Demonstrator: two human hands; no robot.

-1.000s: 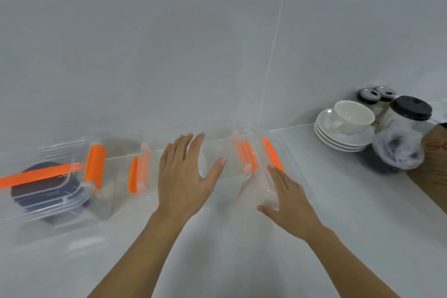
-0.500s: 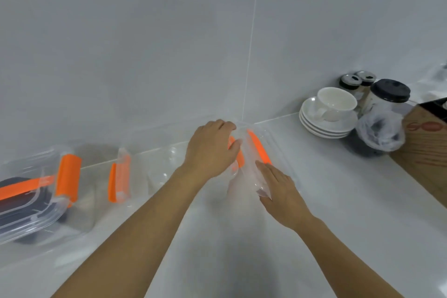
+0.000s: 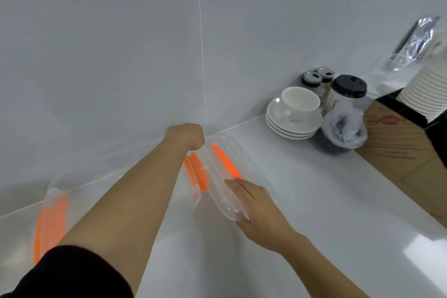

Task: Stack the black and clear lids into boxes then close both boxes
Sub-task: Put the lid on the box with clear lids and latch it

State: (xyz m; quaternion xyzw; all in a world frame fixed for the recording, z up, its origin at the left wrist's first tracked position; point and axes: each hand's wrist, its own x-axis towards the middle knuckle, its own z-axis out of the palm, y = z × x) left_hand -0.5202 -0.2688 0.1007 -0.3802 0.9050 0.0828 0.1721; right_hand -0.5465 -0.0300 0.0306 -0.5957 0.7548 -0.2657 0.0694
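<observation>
- White tiled wall, white table (image 3: 314, 201); the clear box (image 3: 193, 185) sits against the wall.
- I see my left hand (image 3: 186, 136) gripping the cover (image 3: 217, 172) at its far end, my right hand (image 3: 256, 203) flat on the near end, fingers straight.
- I'd lower both ends evenly.

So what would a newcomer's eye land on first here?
The bright orange latches on the clear box at centre, vivid against the pale counter and wall. Both hands are at it: the left hand curled at its far end, the right hand flat against its near side. Next, the white cup on stacked saucers at far right.
</observation>
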